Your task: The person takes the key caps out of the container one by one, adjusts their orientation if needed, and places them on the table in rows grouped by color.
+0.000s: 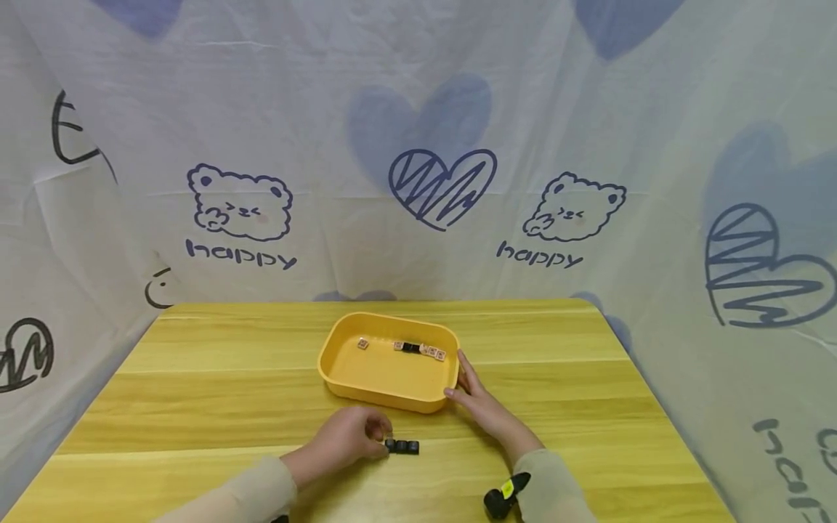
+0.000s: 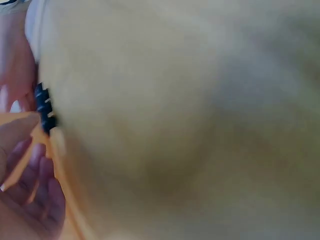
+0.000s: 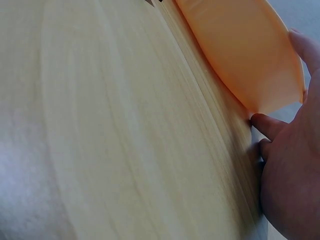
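A row of three small black keycap-like blocks [image 1: 402, 447] lies on the table in front of a yellow tray [image 1: 340, 387]. My left hand [image 1: 346, 439] is at the row's left end, its thumb and a fingertip pinching the end block. In the left wrist view the black row [image 2: 45, 107] shows beside the thumb tip, with the other fingers loosely bent below. My right hand [image 1: 480, 403] holds the tray's near right corner, thumb at the front and fingers along the outer right wall. The right wrist view shows the tray wall [image 3: 245, 50] between the spread thumb and fingers.
Inside the tray, one pale square piece [image 1: 362, 343] sits at the left. Several pale pieces [image 1: 437, 354] and a black pair [image 1: 411, 348] line the far right side. A patterned cloth [image 1: 327, 218] hangs behind the wooden table [image 1: 216, 378].
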`<state>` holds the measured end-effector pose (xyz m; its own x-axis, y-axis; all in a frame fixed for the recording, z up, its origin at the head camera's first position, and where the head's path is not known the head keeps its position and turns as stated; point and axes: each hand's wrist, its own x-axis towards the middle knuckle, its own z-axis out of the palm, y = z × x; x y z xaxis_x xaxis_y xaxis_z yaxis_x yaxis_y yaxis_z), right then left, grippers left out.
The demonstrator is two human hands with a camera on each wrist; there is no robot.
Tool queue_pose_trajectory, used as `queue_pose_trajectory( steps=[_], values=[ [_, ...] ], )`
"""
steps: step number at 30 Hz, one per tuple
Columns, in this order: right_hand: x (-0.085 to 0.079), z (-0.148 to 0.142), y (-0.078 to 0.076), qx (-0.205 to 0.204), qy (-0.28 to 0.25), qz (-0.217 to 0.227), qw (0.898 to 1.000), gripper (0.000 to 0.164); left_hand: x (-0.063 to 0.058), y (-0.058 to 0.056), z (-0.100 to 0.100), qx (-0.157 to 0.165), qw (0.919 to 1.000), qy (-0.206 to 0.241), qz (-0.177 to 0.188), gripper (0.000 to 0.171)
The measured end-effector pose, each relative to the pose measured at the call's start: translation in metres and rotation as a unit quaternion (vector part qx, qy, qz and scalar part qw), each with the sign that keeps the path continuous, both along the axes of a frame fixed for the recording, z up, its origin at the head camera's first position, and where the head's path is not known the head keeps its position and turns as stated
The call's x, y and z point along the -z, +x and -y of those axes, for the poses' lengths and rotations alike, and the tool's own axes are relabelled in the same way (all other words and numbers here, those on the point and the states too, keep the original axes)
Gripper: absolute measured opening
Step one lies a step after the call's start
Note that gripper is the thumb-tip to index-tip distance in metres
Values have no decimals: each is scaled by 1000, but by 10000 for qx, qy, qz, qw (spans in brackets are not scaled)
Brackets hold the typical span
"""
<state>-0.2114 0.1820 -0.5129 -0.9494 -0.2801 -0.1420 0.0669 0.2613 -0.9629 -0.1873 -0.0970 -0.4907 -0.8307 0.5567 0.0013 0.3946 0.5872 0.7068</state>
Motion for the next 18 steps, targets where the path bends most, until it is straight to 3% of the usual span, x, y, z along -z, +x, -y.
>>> queue_pose_trajectory(
  steps=[4,10,18],
  values=[
    [1,-1,0,-11,-3,-2,10000,82,-20,-10,0,235,9988,149,-399,21],
    [-1,0,1,2,-74,-29,10000,82,-51,-26,-6,265,9926,-168,-1169,21],
    [-2,0,1,14,-25,8,10000,83,-67,-55,-18,424,9870,-631,-1415,20]
  ],
)
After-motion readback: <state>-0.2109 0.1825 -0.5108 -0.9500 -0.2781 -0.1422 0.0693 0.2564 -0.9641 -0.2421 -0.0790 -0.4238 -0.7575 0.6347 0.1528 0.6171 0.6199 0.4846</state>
